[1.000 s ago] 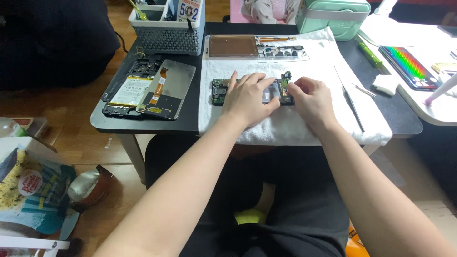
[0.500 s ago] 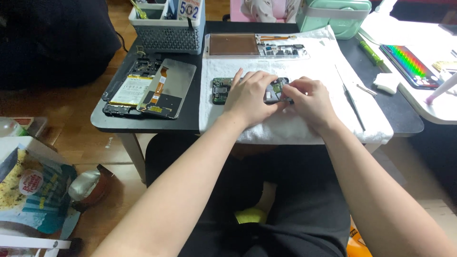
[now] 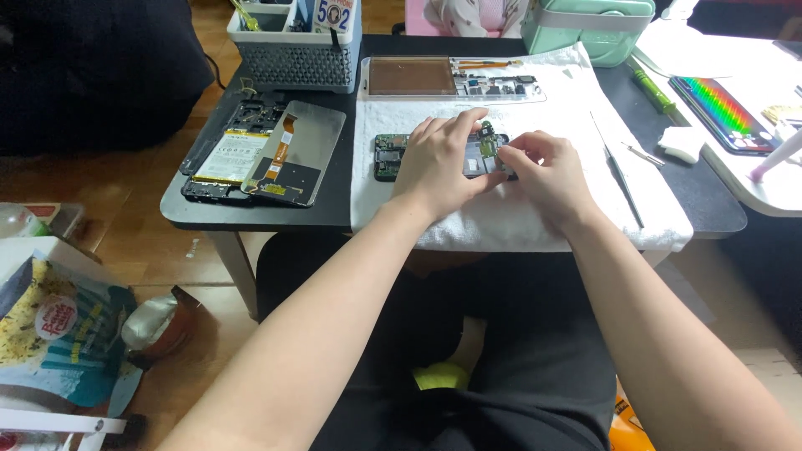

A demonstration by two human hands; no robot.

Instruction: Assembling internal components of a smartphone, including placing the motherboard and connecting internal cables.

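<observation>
While both hands work over the white towel at bench centre, I see my left hand pressing the opened phone frame and my right hand pinching its 3 o'clock edge. Judged light, stiff, fragile: hold by the rim only.
</observation>
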